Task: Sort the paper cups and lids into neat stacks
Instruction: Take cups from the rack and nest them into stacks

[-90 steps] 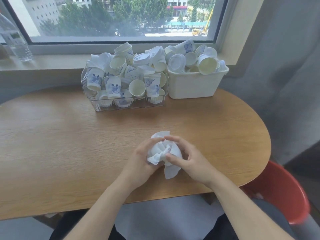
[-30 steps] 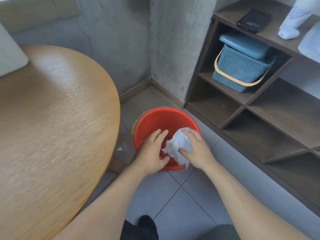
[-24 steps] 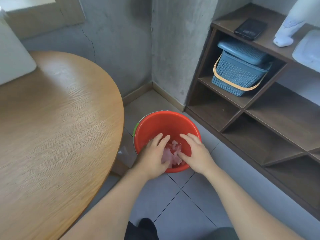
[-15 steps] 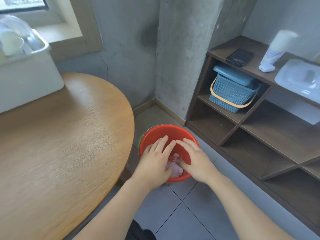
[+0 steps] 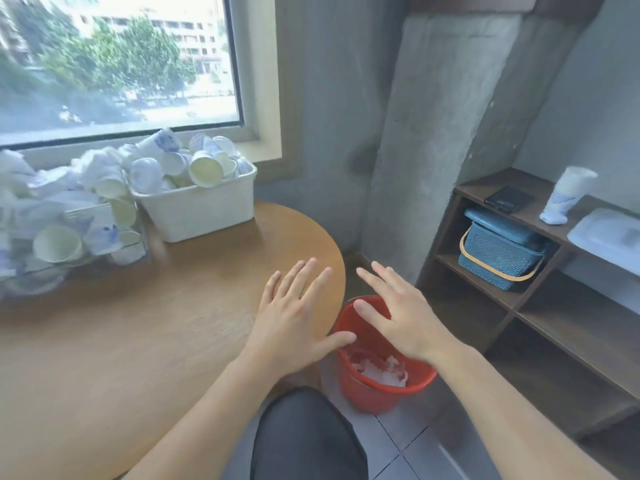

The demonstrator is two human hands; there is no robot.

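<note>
A white plastic bin [image 5: 204, 213] heaped with paper cups [image 5: 205, 169] and lids stands at the back of the wooden table [image 5: 138, 334], by the window. A wire basket [image 5: 69, 233] to its left is also full of white-and-blue cups, blurred. My left hand [image 5: 294, 317] hovers open over the table's right edge, fingers spread. Level with it, my right hand [image 5: 398, 317] is open above a red bucket [image 5: 377, 389] on the floor. Crumpled white tissue [image 5: 379, 372] lies inside the bucket. Both hands hold nothing.
A dark wooden shelf unit [image 5: 540, 306] stands at the right with a blue woven basket [image 5: 498, 251], a black device [image 5: 509, 199], a white bottle [image 5: 568, 195] and a white lid-like tray [image 5: 613, 233]. A concrete pillar [image 5: 433, 133] rises behind the bucket. My knee [image 5: 304, 434] is below.
The tissue that both hands held has been dropped into the red bucket. Both hands have lifted out, open, and the view has swung back up toward the table and cups.
</note>
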